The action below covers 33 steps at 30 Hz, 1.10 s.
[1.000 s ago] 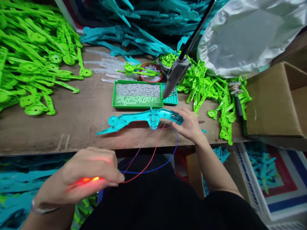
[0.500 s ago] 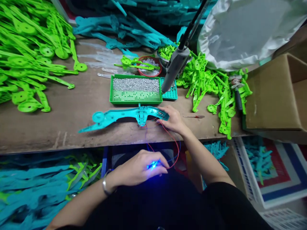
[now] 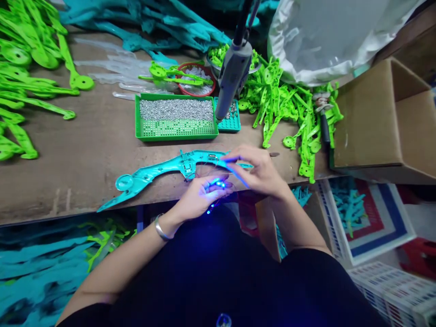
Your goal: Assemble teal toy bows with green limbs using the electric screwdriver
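A long turquoise plastic shell lies hollow side up along the table's front edge, with a small dark part seated in its right half. My left hand is closed round glowing blue LEDs just in front of the shell; more blue lights hang below the fingers. Thin red wires run between the shell and the lights. Over the shell's right end, my right hand has thumb and index finger stretched and apart, with nothing visible between them.
Behind the shell stand a green tray of small metal screws and a turquoise tray. An electric screwdriver hangs above them. Lime green parts are heaped at right, beside a cardboard box. A screwdriver handle lies near my right hand.
My left hand has risen to the table edge with the lights. My right hand has let go of the shell's right end and spread its fingers. The shell is tilted more, its left end nearer.
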Available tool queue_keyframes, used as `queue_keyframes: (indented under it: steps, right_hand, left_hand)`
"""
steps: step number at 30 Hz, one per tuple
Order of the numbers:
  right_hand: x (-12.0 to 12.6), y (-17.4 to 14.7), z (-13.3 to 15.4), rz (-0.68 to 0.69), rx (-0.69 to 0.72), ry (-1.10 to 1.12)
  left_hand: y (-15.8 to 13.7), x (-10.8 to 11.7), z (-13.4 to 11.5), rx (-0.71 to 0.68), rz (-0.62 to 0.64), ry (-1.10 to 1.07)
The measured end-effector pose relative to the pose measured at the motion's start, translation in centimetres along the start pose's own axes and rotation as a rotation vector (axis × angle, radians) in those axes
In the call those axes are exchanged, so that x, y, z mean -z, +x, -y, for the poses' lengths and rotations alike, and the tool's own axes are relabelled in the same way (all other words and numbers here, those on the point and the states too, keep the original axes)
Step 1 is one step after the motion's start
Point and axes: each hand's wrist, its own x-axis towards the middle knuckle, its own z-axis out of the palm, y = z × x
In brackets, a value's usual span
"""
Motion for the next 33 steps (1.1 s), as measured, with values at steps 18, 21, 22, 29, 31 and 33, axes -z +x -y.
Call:
queue_keyframes:
  steps: [18,21,22,29,31,33]
  right_hand:
    - [-9.4,2.2,-0.8,0.32,0.082,-0.176]
    - [-8.9,1.8,-1.5,0.233,0.064,0.006]
    - [-8.7,1.6,-1.7,0.196,0.057,0.064]
    - [-8.0,0.3,-2.0,-0.018,0.031,0.201]
    - [-8.0,-0.1,-1.8,-0.073,-0.014,0.211]
    - [-8.1,-0.3,-1.6,-0.144,-0.067,0.223]
  left_hand:
    - [-4.3,2.0,2.1,-0.121,0.038,0.742]
    - [-5.1,4.0,1.2,-0.259,-0.465,0.735]
    - [-5.0,4.4,1.2,-0.314,-0.575,0.725]
    - [-2.1,4.6,1.8,-0.501,-0.577,0.773]
    - [-1.4,4.2,1.9,-0.548,-0.617,0.78]
    - [-0.8,4.0,2.1,-0.605,-0.648,0.729]
